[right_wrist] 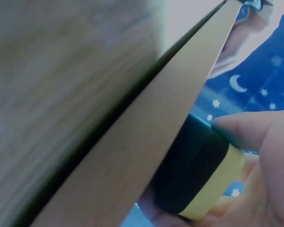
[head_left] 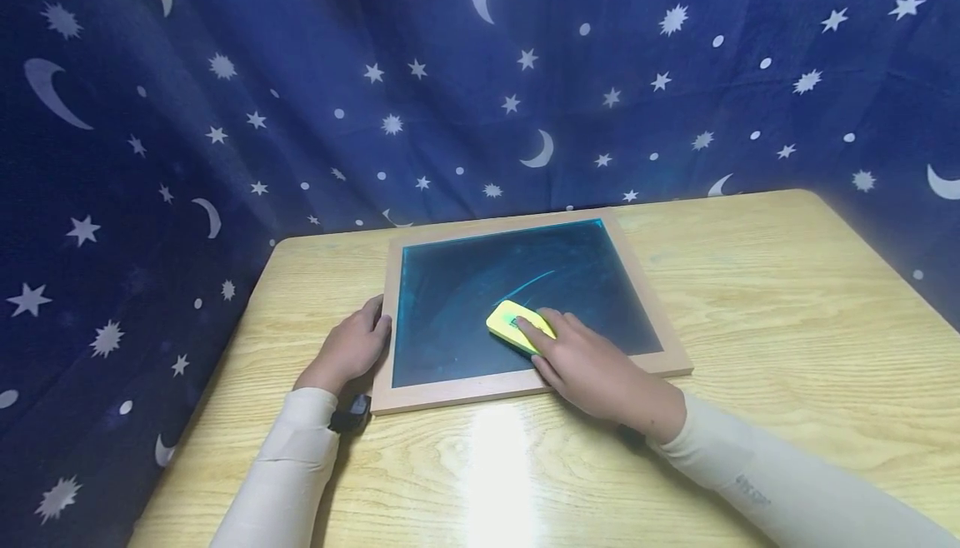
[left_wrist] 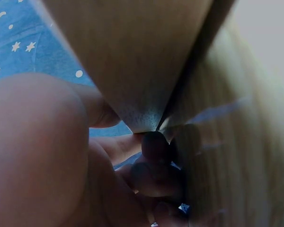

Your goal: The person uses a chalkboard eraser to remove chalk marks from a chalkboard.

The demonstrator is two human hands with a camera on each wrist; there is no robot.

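A small chalkboard (head_left: pixel 450 348) in a light wooden frame (head_left: pixel 652 290) lies on the table. A thin blue-green chalk line (head_left: pixel 532 283) and faint smears mark its dark surface. My right hand (head_left: pixel 592 365) grips a yellow-backed eraser (head_left: pixel 504 320), its dark felt side down on the lower middle of the board. In the right wrist view the thumb and fingers hold the eraser (right_wrist: pixel 199 165) from both sides, beside the frame's near edge. My left hand (head_left: pixel 351 346) holds the frame's left edge; in the left wrist view its curled fingers (left_wrist: pixel 156 175) are partly dark.
The wood-grain table (head_left: pixel 787 323) extends around the chalkboard, with a bright glare at the front. Behind and to the left hangs a blue curtain (head_left: pixel 450 23) with moons and stars. A black strapped device (head_left: pixel 352 415) sits at the left wrist.
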